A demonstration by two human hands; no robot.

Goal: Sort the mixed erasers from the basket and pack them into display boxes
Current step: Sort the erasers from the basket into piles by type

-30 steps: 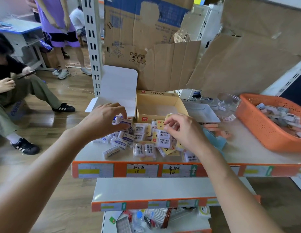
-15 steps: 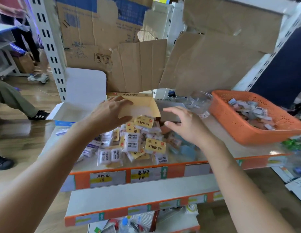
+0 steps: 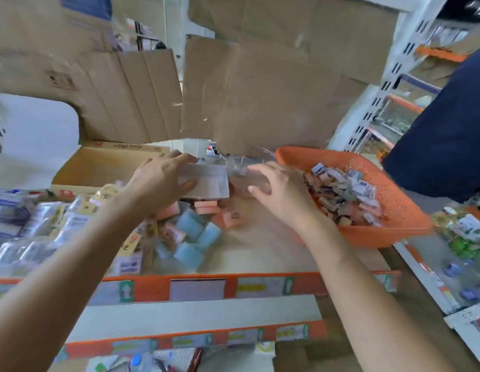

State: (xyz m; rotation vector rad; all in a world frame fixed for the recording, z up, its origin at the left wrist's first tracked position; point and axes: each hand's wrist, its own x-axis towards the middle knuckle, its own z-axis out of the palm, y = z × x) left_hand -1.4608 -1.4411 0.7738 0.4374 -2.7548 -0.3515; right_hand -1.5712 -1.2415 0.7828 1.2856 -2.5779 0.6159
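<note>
The view is motion-blurred. An orange basket (image 3: 389, 232) at the right holds several mixed erasers (image 3: 346, 191). My left hand (image 3: 161, 181) spans the left end of a small white display box (image 3: 206, 181), fingers at its far wall and thumb at the near wall. My right hand (image 3: 281, 194) hovers with fingers apart between the basket and a clear plastic container (image 3: 241, 165), holding nothing. Loose pink erasers (image 3: 206, 208), blue erasers (image 3: 193, 237) and packaged erasers (image 3: 45, 218) lie on the shelf. An open brown display box (image 3: 99, 167) stands behind them.
A white box with a raised lid (image 3: 37, 130) stands at the far left. Cardboard sheets (image 3: 260, 89) wall off the back. The shelf's orange front edge (image 3: 201, 277) runs below my arms. A person in dark blue (image 3: 442, 130) stands at the right.
The view has swung right toward the basket. My left hand moved from the brown box onto the white box. My right hand moved right, close to the basket.
</note>
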